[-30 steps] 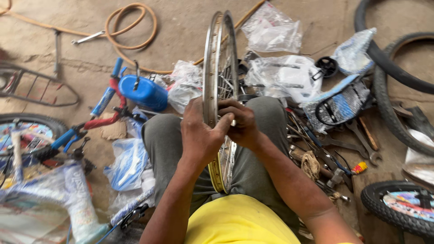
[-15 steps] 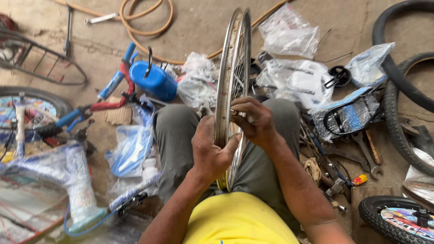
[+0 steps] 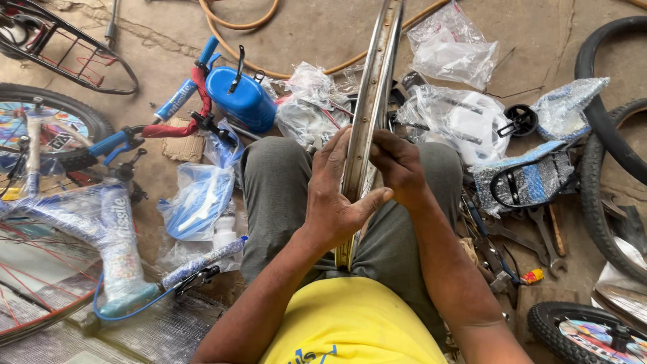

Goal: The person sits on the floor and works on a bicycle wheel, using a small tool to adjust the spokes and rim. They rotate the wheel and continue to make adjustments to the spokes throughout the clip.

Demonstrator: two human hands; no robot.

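Upright between the knees: bare metal wheel rim [image 3: 369, 114], edge-on. Left hand [image 3: 335, 195] clasped around the rim, thumb across its near side; right hand [image 3: 399, 164] gripping it opposite. Beyond, on the floor: blue canister [image 3: 241, 101], plastic-wrapped parts [image 3: 458, 121], orange hose [image 3: 236, 25].

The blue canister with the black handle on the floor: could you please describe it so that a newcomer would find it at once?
Start at the upright metal wheel rim that the person holds between the knees and look to its left. There, past crumpled clear plastic bags, a rounded blue canister lies on the concrete floor. Its glossy solid blue body and thin black handle set it apart from the see-through bags and the wrapped bicycle frame.
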